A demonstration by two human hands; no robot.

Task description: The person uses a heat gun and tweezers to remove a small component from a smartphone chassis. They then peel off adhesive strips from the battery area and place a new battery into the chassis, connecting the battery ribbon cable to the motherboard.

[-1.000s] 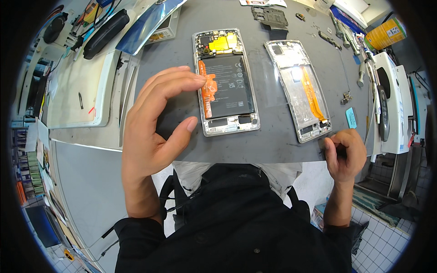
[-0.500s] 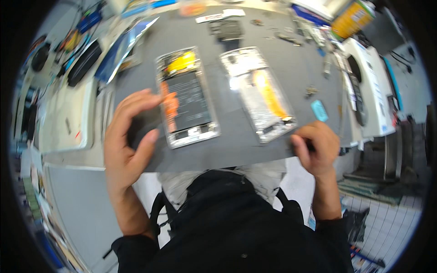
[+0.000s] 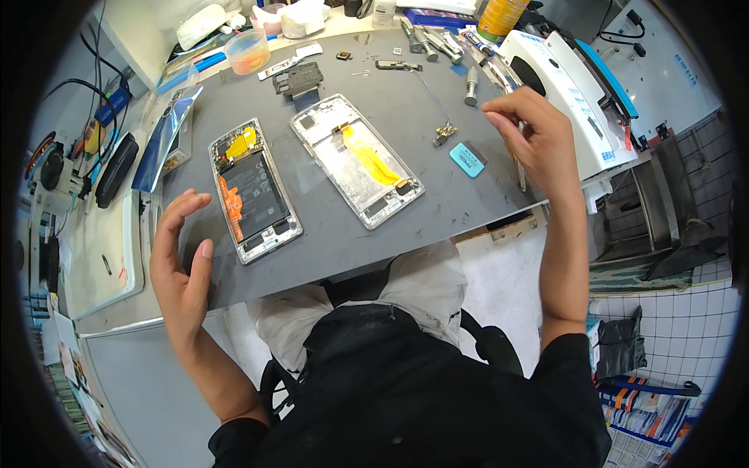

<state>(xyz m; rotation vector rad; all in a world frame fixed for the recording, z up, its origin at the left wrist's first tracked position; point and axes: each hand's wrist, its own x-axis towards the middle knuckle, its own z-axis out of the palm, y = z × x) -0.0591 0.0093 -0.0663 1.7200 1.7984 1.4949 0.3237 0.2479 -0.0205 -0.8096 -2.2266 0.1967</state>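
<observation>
My left hand hovers open, thumb and fingers apart, beside an opened phone with a black battery and an orange flex strip along one edge. It holds nothing. To the right lies a second phone frame, bare silver inside with a yellow flex cable. My right hand is raised over the mat's right side, thumb and forefinger tips nearly together and the other fingers curled. Whatever it may hold is hidden. A slim metal tool lies below it, and a light-blue block sits to its left.
Screwdrivers lie toward the far right of the grey mat. A dark phone part, a speaker-like strip and a small metal part lie farther back. A white machine borders the right, a white tray the left.
My right hand has lifted from the near edge and moved farther away over the mat. My left hand no longer reaches the battery phone's edge. The view has shifted, so both phones appear farther left.
</observation>
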